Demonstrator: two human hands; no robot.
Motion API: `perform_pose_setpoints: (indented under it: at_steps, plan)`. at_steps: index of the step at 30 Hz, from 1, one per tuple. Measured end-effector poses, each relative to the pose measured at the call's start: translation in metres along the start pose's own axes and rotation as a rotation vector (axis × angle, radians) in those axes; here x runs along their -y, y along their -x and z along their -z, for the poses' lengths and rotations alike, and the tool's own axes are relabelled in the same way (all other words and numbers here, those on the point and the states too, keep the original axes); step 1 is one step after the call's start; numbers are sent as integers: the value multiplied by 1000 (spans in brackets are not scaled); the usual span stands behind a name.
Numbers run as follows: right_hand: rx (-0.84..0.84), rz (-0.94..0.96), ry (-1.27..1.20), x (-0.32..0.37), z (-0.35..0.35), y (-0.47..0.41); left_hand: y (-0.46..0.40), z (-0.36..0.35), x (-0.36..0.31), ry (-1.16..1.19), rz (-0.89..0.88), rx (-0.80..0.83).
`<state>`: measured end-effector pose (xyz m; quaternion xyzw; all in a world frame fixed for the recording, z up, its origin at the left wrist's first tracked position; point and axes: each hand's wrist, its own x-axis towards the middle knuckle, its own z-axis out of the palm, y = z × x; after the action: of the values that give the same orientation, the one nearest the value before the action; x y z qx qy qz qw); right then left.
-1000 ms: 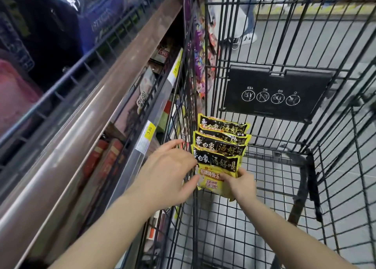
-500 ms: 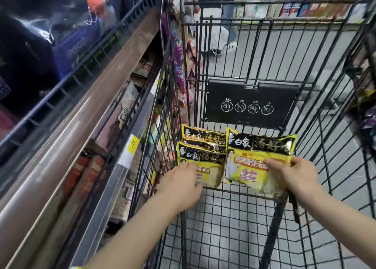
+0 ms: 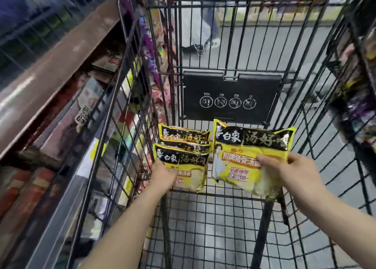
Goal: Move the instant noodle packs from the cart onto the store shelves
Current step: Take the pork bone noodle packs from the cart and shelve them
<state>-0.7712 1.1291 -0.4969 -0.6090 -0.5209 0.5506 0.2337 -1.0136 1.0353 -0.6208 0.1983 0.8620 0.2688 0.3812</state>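
Inside the black wire cart (image 3: 223,224), a stack of three yellow-and-black instant noodle packs (image 3: 184,146) leans against the left wall. My left hand (image 3: 165,176) grips the lower left of the front pack in that stack. My right hand (image 3: 293,172) holds a single noodle pack (image 3: 244,146) by its lower right part, lifted above the cart floor and apart from the stack. The store shelves (image 3: 61,97) run along the left of the cart.
A black plastic flap (image 3: 230,81) with warning icons hangs on the cart's far wall. Shelves on the left carry boxed goods and yellow price tags (image 3: 95,152). Hanging packets (image 3: 150,61) line the shelf end. A person's legs (image 3: 195,24) stand beyond the cart.
My right hand pulled one pack off the stack and carried it to the right. My left hand moved from outside the cart wall onto the remaining stack. The view shifted right over the cart.
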Motion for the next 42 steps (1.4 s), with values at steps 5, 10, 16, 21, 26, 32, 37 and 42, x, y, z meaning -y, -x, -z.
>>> perform_pose_setpoints:
  at_steps: [5, 10, 16, 21, 26, 32, 37, 42]
  plan:
    - [28, -6, -82, 2, -2, 4, -12, -14, 5, 141, 10, -96]
    - [45, -7, -97, 2, -3, 7, -9, -17, 1, 102, 34, -141]
    - [24, -19, -127, 4, -4, 8, 0, -17, 3, -41, -21, -70]
    - [15, -36, -151, 5, -3, 9, 2, -21, 13, -90, -82, -125]
    - [6, -31, -170, 4, 0, 11, 16, -27, 14, 39, -133, -98]
    - [-6, -13, -220, 9, 6, 15, 27, -22, 7, 150, -199, -32]
    - [-36, 26, -213, 31, 25, 29, 53, 6, -22, 92, -323, 9]
    - [-65, 92, -209, 84, 66, 57, 84, 68, -76, 127, -425, 161]
